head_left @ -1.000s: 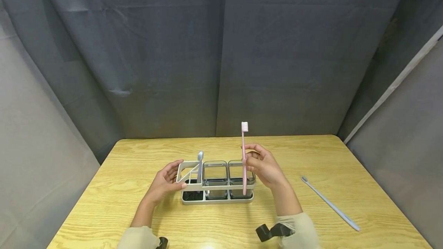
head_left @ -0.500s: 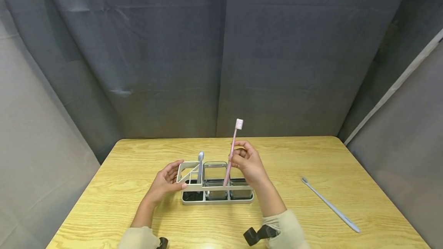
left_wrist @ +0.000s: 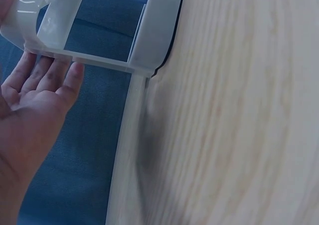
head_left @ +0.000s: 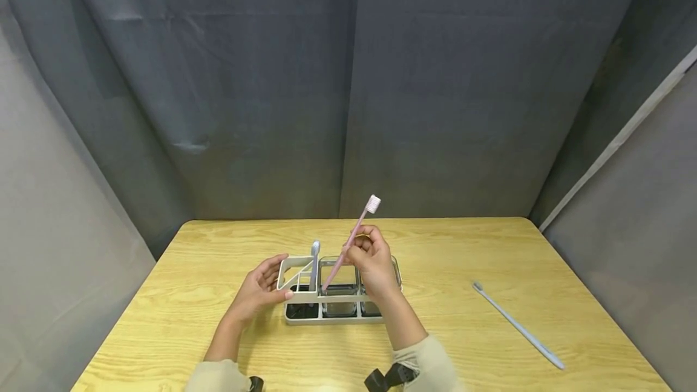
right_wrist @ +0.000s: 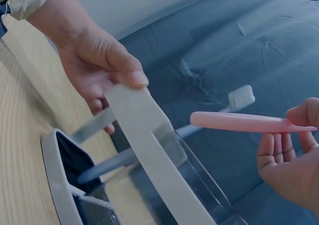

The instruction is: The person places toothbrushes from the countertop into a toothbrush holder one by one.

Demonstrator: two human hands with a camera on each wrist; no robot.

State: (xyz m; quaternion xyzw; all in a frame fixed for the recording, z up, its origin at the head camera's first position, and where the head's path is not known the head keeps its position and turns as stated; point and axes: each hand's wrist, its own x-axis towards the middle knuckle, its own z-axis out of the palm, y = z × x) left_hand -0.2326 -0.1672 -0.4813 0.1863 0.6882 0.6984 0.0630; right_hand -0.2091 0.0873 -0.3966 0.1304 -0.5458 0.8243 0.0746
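Note:
A pale grey holder (head_left: 305, 313) with three compartments stands mid-table, two of them holding clear cups (head_left: 339, 271). A grey-blue toothbrush (head_left: 314, 262) stands in its left slotted end. My right hand (head_left: 370, 265) pinches a pink toothbrush (head_left: 348, 247), bristles up and tilted right, its lower tip over the left part of the holder. My left hand (head_left: 260, 289) rests with straight fingers against the holder's left end (left_wrist: 65, 35). In the right wrist view the pink toothbrush (right_wrist: 239, 121) lies across above the holder's rail (right_wrist: 149, 150).
Another grey-blue toothbrush (head_left: 517, 326) lies flat on the wooden table (head_left: 468, 247) to the right. Grey cloth walls close in the back and both sides. Bare tabletop shows in front of the holder and behind it.
My right hand has carried the pink toothbrush leftward from over the right cup and tilted it, its lower tip now near the left compartment. The left hand has stayed put.

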